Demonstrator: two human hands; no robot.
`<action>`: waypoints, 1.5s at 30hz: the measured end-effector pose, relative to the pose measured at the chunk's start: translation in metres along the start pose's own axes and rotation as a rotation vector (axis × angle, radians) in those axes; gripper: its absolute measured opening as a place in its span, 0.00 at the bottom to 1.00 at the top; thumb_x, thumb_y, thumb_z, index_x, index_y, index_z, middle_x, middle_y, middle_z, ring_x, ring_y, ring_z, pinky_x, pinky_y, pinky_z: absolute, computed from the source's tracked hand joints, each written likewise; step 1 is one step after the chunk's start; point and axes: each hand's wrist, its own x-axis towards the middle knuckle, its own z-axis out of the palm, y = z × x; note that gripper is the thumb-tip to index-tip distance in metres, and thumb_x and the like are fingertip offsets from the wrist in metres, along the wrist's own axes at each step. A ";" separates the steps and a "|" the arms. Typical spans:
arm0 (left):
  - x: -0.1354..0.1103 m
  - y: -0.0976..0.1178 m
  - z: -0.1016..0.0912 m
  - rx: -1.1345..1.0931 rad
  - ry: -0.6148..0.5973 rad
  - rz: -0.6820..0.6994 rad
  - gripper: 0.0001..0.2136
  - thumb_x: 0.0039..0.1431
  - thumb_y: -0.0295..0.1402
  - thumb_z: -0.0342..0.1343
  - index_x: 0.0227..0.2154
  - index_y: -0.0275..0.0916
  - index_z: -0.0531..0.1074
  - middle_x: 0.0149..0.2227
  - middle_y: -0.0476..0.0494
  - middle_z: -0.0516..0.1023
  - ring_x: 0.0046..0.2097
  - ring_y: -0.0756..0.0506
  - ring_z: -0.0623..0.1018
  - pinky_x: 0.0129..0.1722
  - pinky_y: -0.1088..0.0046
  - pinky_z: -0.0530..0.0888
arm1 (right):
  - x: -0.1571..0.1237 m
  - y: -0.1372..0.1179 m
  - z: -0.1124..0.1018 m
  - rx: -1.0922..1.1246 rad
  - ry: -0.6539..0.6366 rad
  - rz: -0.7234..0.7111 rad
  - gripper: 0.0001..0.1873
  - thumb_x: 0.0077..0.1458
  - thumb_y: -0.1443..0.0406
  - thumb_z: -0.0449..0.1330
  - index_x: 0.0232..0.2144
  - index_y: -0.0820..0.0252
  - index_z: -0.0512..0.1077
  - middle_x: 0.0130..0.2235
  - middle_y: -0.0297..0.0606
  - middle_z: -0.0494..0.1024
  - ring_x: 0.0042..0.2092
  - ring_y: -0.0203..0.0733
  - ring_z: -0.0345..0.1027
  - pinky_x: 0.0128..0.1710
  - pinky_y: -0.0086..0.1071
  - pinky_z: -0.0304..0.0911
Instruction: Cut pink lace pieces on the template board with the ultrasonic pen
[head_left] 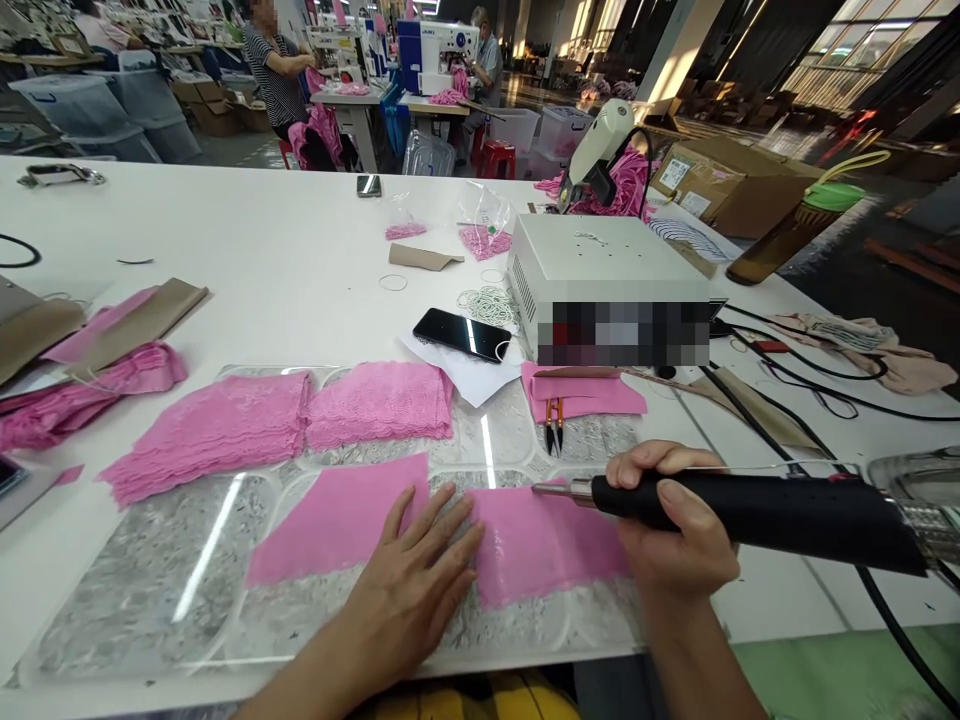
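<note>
My left hand [416,575] lies flat with fingers spread on a pink fabric piece [337,520] that rests on a clear plastic sheet [150,570]. My right hand [675,530] grips the black handle of a corded hot-tip cutting tool [750,510]. The tool's metal tip [551,489] points left, just above the pink fabric's right part [540,545]. Stacks of pink lace [217,425] lie behind on the sheet.
A white control box [600,270] stands behind, with a black phone [461,333], a pile of white rings [491,303], small snips [553,420] and cables [810,385] around it. More pink fabric [82,385] lies at left. People work at sewing stations [435,55] in the background.
</note>
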 end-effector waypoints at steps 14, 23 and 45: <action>-0.002 -0.006 0.001 0.027 -0.001 0.035 0.17 0.65 0.26 0.51 0.56 0.37 0.71 0.61 0.41 0.71 0.68 0.40 0.59 0.70 0.56 0.43 | 0.014 -0.013 -0.020 -0.029 0.263 -0.086 0.06 0.36 0.68 0.56 0.24 0.59 0.68 0.26 0.31 0.68 0.23 0.33 0.61 0.24 0.32 0.61; -0.002 -0.006 0.000 0.041 -0.031 0.028 0.17 0.66 0.26 0.51 0.57 0.37 0.70 0.62 0.41 0.70 0.68 0.39 0.59 0.70 0.54 0.45 | 0.012 -0.007 -0.017 -0.022 0.201 -0.058 0.06 0.37 0.67 0.58 0.25 0.58 0.69 0.26 0.32 0.70 0.23 0.34 0.62 0.24 0.33 0.62; -0.002 -0.010 0.001 0.051 -0.013 0.052 0.18 0.66 0.28 0.51 0.57 0.37 0.69 0.62 0.41 0.70 0.69 0.41 0.59 0.70 0.57 0.43 | 0.007 -0.023 -0.038 -0.043 0.244 -0.098 0.05 0.38 0.67 0.56 0.24 0.59 0.68 0.26 0.32 0.68 0.23 0.33 0.61 0.23 0.31 0.61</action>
